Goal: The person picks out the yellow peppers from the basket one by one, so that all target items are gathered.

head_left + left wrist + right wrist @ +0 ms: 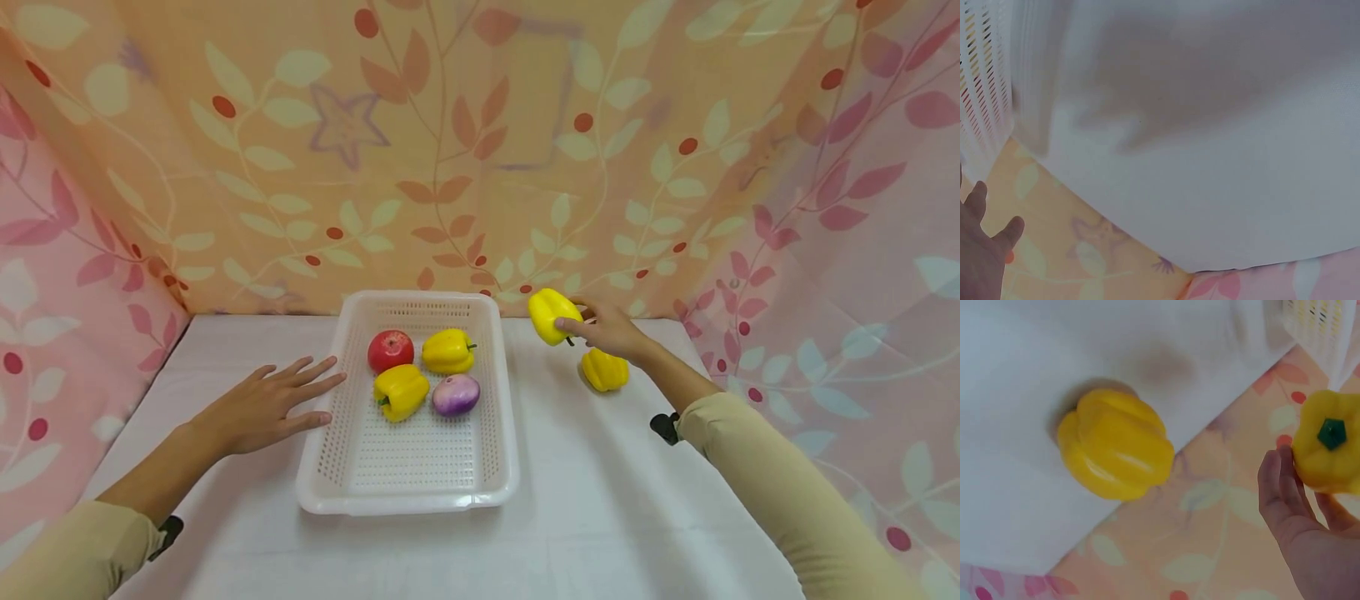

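My right hand [611,329] grips a yellow bell pepper [552,315] above the table, to the right of the basket; its green stem [1332,433] faces the right wrist camera. Another yellow bell pepper [604,370] lies on the table below that hand. The left hand [273,406] holds nothing, its fingers spread at the left rim of the white plastic basket [408,502]. Inside the basket are a red round fruit [391,352], two yellow bell peppers, one at the back [448,351] and one nearer [401,392], and a purple-and-white eggplant [456,395].
A white cloth [585,517] covers the table under the basket. Orange patterned fabric [450,167] hangs along the back edge. Pink patterned fabric stands at the left [67,275] and right [847,292] sides.
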{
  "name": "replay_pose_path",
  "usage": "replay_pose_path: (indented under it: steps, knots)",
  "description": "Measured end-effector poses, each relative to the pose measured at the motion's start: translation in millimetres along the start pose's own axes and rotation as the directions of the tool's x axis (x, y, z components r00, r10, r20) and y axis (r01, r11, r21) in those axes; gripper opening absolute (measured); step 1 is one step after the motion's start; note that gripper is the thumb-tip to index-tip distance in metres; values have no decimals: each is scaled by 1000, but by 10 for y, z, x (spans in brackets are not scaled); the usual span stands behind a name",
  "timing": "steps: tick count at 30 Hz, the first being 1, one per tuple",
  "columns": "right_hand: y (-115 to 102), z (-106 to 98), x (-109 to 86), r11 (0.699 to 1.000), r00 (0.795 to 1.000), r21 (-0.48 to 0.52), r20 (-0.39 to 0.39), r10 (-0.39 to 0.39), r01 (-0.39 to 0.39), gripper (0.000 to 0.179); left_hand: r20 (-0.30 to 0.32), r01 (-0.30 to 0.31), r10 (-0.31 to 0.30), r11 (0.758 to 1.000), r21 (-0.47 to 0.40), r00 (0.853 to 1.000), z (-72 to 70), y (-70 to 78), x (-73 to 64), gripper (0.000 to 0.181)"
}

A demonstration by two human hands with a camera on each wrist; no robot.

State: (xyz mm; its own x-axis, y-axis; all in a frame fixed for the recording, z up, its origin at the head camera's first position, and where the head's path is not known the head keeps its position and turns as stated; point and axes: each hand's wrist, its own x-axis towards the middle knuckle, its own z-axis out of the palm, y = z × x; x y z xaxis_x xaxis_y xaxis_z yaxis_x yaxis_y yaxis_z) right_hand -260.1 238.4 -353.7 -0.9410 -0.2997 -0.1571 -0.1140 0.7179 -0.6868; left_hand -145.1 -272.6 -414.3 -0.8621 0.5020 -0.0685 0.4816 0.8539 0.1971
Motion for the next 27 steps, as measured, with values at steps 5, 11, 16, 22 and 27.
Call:
replay_pose_path:
  steps: [5, 11, 16, 22, 27]
  knots:
    - [252, 185, 45, 993, 991, 57, -71, 112, -108, 80, 8, 10, -10, 1000, -3, 1000, -2, 1, 4, 71]
    - [437, 401, 54, 980, 970, 30, -142, 198, -196, 85, 22, 19, -19, 1000, -11, 1000, -7, 2, 9, 72]
    - [487, 510, 30, 972, 959, 31, -162, 233, -231, 88, 26, 21, -21, 1000, -16, 999, -3, 6, 20, 72]
    - [534, 667, 6, 953, 934, 32, -195, 301, -300, 82, 16, 8, -8, 1000, 6, 1000, -6, 11, 17, 71]
    - [601, 766, 10, 956, 931, -12, -231, 281, -292, 81, 13, 11, -11, 1000, -4, 1000, 6, -6, 16, 72]
